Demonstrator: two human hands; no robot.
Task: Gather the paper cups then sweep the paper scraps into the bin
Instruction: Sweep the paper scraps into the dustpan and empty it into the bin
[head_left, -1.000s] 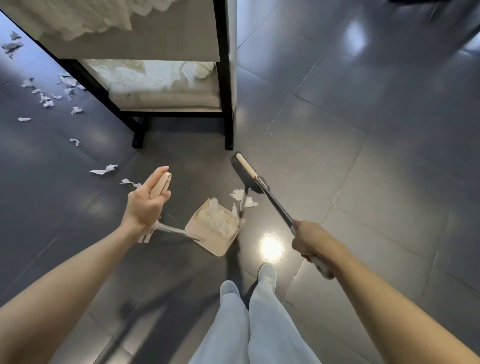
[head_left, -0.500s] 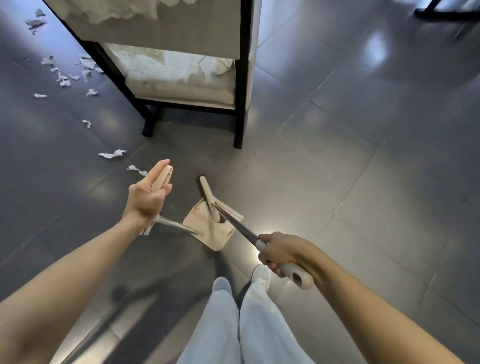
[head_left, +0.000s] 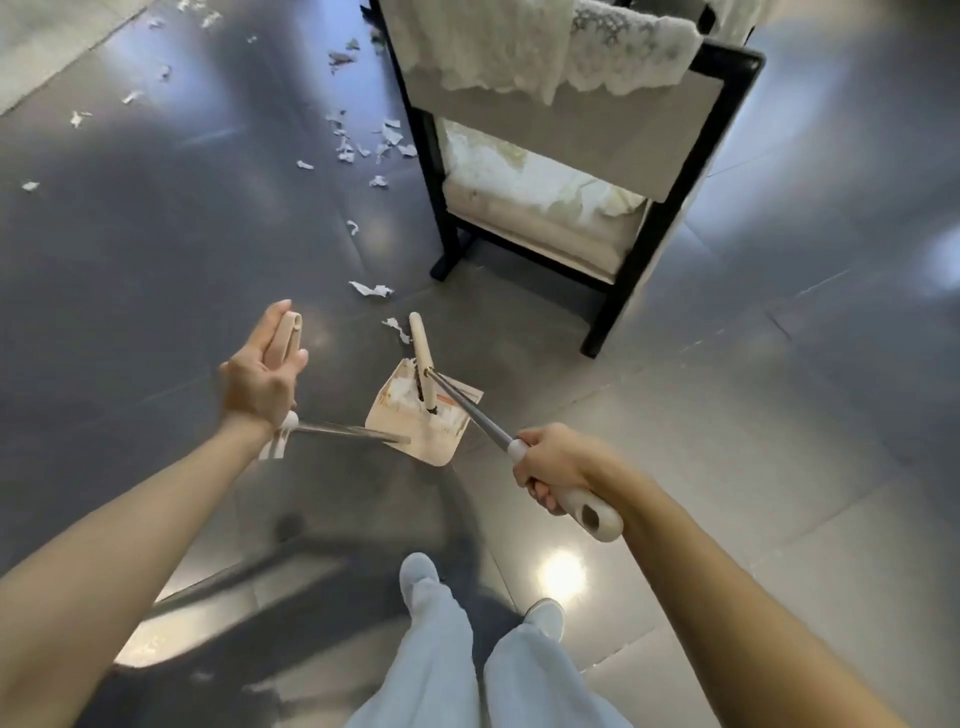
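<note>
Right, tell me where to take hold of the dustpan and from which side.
Take the beige grip at the top of its long handle, from the near side, as the left hand does. The metal shaft slopes from it down to the pan, whose open edge faces away toward the paper scraps. The broom head lies across the pan, leaving no free hold there.

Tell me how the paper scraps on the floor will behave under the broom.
Thin, torn paper scraps likely weigh almost nothing, so may flutter or scatter. The glossy floor probably lets them slide easily toward the dustpan.
</note>
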